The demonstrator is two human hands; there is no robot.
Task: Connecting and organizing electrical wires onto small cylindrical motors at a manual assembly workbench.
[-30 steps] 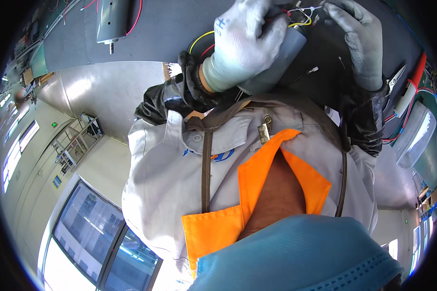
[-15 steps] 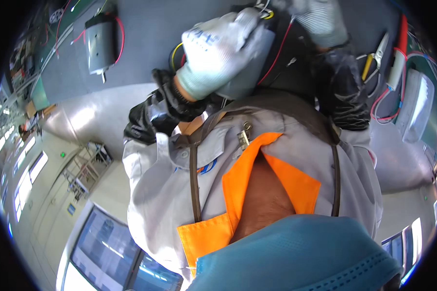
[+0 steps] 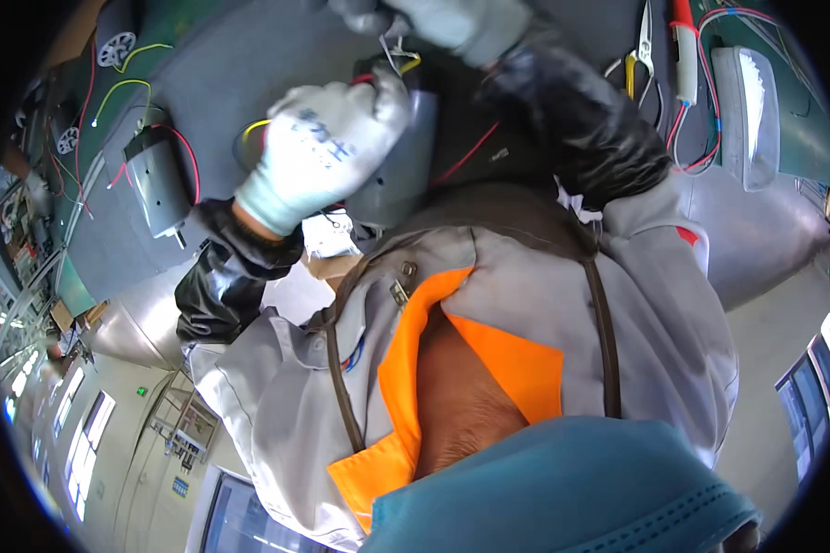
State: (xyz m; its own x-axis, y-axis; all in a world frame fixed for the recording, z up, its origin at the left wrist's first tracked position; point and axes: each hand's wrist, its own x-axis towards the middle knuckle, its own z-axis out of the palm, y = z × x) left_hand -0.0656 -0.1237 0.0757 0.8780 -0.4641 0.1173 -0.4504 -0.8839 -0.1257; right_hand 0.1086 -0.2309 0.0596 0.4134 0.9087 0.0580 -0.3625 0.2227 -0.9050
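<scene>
A grey cylindrical motor point(image 3: 406, 152) lies in front of me, with a red and a yellow wire point(image 3: 411, 63) at its far end. My left hand point(image 3: 327, 152), in a white glove, rests over its left side. Those fingers are closed near the wire end, and what they pinch is hidden. Beyond the motor, my right hand point(image 3: 452, 26), gloved too, is partly cut off by the upper edge. Its fingers close on a thin white strip point(image 3: 388, 53) that runs down toward my left fingertips. Another red wire point(image 3: 468, 155) lies right of the motor.
A second motor point(image 3: 157, 180) with red and yellow leads lies at left; another point(image 3: 115, 37) stands farther back. On the right are scissors point(image 3: 645, 46), a red-and-white handled tool point(image 3: 685, 60) with cords, and a clear plastic tray point(image 3: 734, 120). The dark bench mat point(image 3: 221, 78) lies beneath.
Both hands and the motor now sit farther left in the view. My right hand has come across toward my left fingertips, and the white strip shows between them.
</scene>
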